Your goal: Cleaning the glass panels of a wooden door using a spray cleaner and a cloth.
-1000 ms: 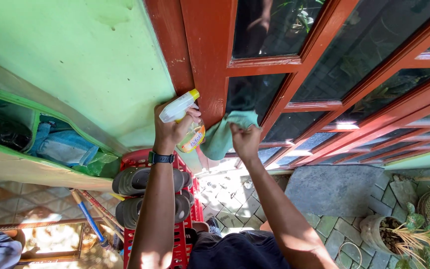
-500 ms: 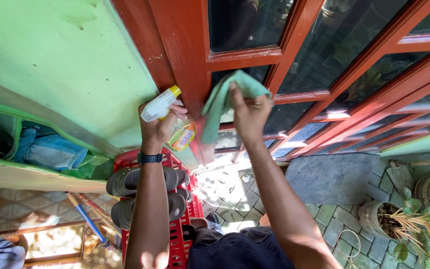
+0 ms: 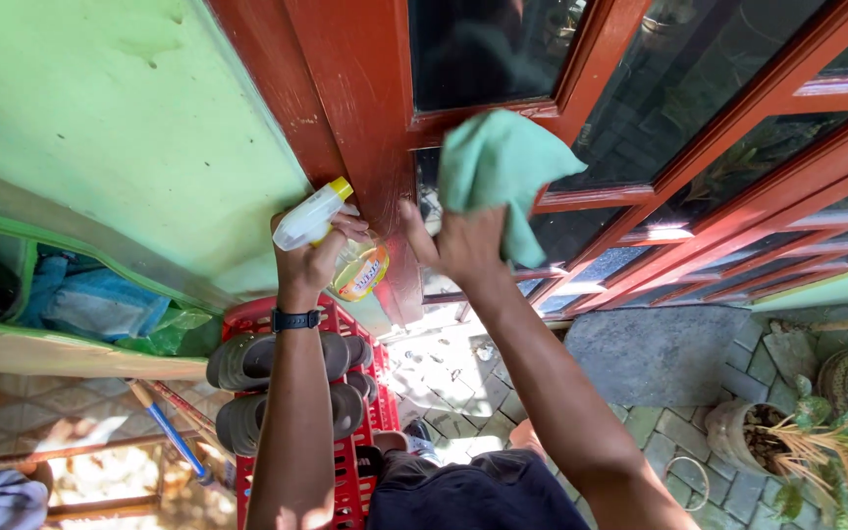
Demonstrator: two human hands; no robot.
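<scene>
A green cloth (image 3: 503, 167) is held by the right hand (image 3: 461, 245) against the red wooden window frame (image 3: 365, 118), at the level of the bar between an upper and a lower glass pane (image 3: 488, 44); it is bunched above the hand and hangs partly over the knuckles. The cloth is judged soft, limp and light — it will fold and slip unless gathered into a wad, so a hold on the bunched middle, not on a loose corner, is best suited. The right fingers are curled into the cloth and mostly hidden by it; only the thumb (image 3: 414, 231) is seen, spread out to the left.

A spray bottle (image 3: 341, 245) with a white head and a yellow nozzle is gripped by the left hand (image 3: 311, 257), just beside the frame; its body is judged to be rigid, light plastic, possibly slick if wet, and it is taken at the neck beneath the trigger. The left fingers are closed round that neck — one finger (image 3: 350, 224) lies on the trigger. Below the left arm, a red crate (image 3: 355, 471) holding dark sandals (image 3: 247, 358) is seen.
</scene>
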